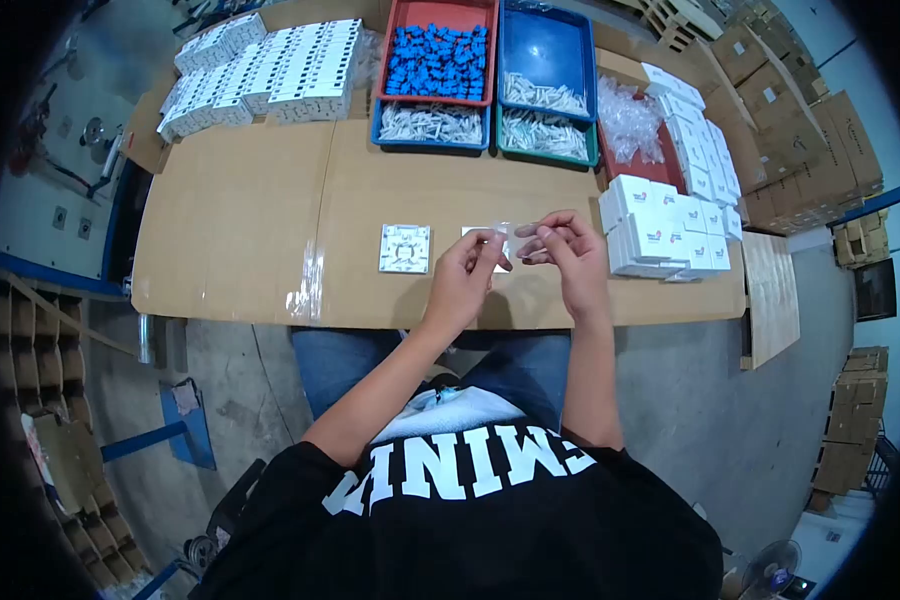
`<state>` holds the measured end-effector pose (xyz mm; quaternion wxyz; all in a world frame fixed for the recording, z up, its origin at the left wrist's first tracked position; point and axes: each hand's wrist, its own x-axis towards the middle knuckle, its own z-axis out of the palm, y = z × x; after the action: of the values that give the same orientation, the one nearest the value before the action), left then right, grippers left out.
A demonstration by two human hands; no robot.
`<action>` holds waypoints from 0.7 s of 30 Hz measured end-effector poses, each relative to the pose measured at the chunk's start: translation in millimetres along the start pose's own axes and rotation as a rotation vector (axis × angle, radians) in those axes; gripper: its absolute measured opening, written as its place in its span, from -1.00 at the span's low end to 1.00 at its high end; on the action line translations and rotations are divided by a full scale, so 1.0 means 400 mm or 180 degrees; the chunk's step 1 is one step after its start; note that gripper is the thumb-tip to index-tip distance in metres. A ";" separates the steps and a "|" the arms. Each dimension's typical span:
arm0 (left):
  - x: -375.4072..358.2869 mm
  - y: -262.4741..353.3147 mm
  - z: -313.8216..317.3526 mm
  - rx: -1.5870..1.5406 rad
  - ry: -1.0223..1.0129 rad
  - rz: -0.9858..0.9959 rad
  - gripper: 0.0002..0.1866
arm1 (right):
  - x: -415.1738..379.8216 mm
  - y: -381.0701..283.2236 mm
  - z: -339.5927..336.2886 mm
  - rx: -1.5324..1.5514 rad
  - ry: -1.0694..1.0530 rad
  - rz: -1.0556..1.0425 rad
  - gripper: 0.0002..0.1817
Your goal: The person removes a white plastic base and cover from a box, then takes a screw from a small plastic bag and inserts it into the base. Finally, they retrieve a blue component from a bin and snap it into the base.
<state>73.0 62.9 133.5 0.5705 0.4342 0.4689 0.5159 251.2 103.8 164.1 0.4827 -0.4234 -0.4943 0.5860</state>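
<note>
Clear film point(512, 238) held between two hands, over the cardboard-topped desk point(240, 220).
Left to right: patterned white square point(404, 248) lies flat; left hand point(460, 282), grip pinching the film's left side; right hand point(578, 264), grip seemingly pinching the other side, see-through material reading poorly; stacked white boxes point(655, 238) near the right hand.

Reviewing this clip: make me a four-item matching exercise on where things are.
1. Blue pieces
2. White square in full view
3. Clear plastic
4. Wooden board

A. Between the left hand and right hand
B. Beyond the right edge of the cardboard
C. In the red tray
D. Flat on the cardboard, left of both hands

Pairs: 1-C, 2-D, 3-A, 4-B
</note>
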 end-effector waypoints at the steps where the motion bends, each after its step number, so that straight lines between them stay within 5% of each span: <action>1: -0.007 -0.016 -0.002 0.0008 -0.0007 -0.0021 -0.68 | -0.013 0.009 0.013 0.0011 0.0014 0.0016 -0.89; 4: -0.034 -0.051 -0.012 -0.0178 0.0621 0.0296 -0.76 | -0.044 0.044 0.039 -0.0107 0.0073 -0.0045 -0.88; 8: -0.077 -0.048 -0.026 -0.0227 0.0701 0.0397 -0.77 | -0.052 0.079 0.084 -0.0448 0.0377 -0.0417 -0.83; 10: -0.087 -0.048 -0.039 -0.0350 0.1041 0.0434 -0.77 | -0.063 0.050 0.116 -0.0017 0.0660 0.0066 -0.78; 13: -0.103 -0.030 -0.051 -0.0331 0.1129 0.0512 -0.73 | -0.079 0.052 0.146 -0.0208 0.0096 0.0257 -0.76; 21: -0.110 -0.032 -0.124 -0.0412 0.1468 0.0624 -0.74 | -0.086 0.048 0.097 -0.0148 0.0637 -0.0035 -0.87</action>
<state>25.2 18.6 115.9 0.4224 0.3111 0.5082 0.6830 216.5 62.2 151.6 0.5229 -0.4882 -0.4594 0.5265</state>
